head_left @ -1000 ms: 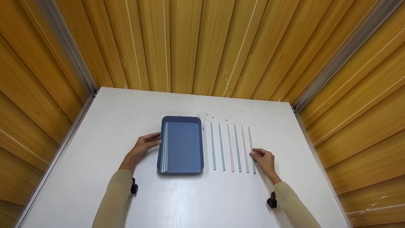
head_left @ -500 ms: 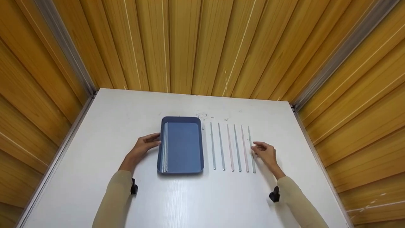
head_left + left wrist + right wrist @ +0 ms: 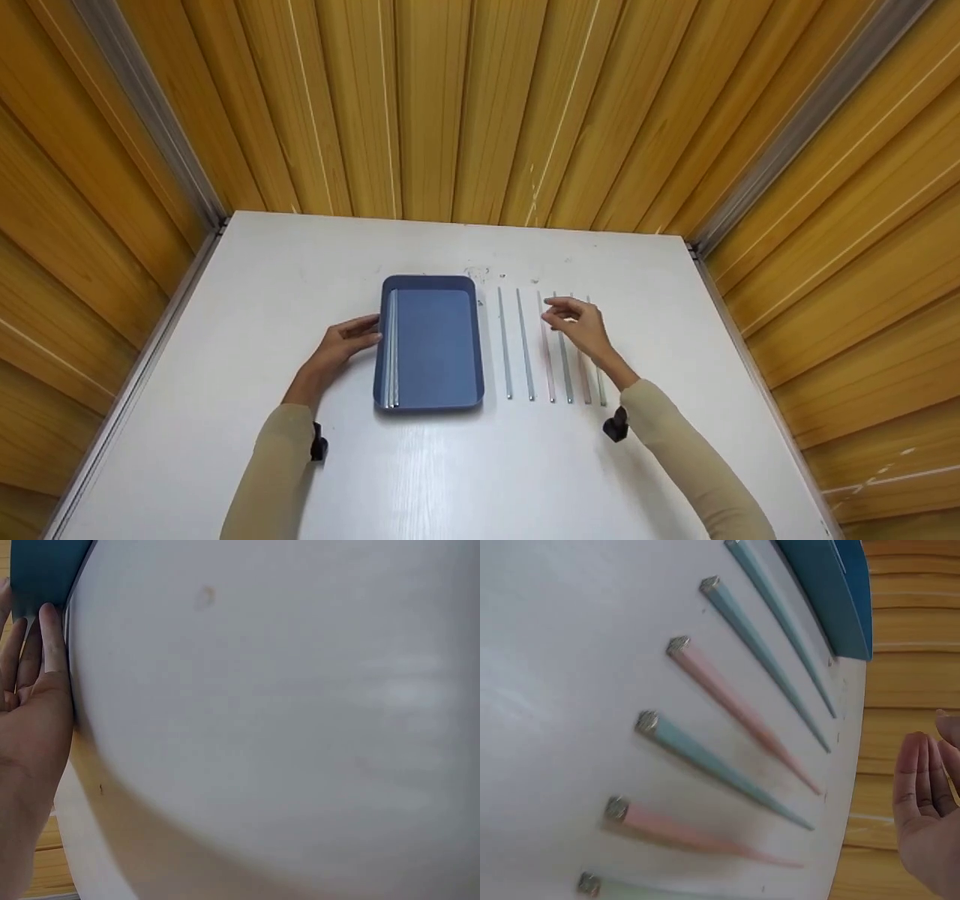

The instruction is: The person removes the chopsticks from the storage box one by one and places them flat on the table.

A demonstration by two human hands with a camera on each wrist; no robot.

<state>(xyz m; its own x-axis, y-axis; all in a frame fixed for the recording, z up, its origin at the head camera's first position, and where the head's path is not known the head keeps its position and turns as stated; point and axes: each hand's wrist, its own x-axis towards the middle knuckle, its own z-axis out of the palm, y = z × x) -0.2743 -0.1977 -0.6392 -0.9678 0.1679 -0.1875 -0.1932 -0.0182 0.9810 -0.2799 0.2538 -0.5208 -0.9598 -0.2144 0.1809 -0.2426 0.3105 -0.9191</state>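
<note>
A blue rectangular tray [image 3: 439, 349] lies on the white table, with a few pale chopsticks [image 3: 392, 352] along its left side. My left hand [image 3: 339, 351] rests against the tray's left wall, its fingers fairly straight in the left wrist view. To the tray's right, several chopsticks lie in a spaced row: light blue ones [image 3: 505, 345], pink ones [image 3: 724, 697] and a pale green one [image 3: 630, 889] at the right end. Silvery decorated ends face me. Above the row's right half, my right hand [image 3: 583, 326] holds nothing, fingers loosely bent; it hides parts of the chopsticks beneath.
The white table [image 3: 480, 480] runs back to yellow wood-patterned panels [image 3: 442, 112] on three sides. Metal corner posts [image 3: 161, 112] stand at left and right. Small dark marks dot the tabletop behind the tray.
My right hand has left the pale green chopstick at the row's right end and moved left over the pink and blue ones. My left hand stays at the tray.
</note>
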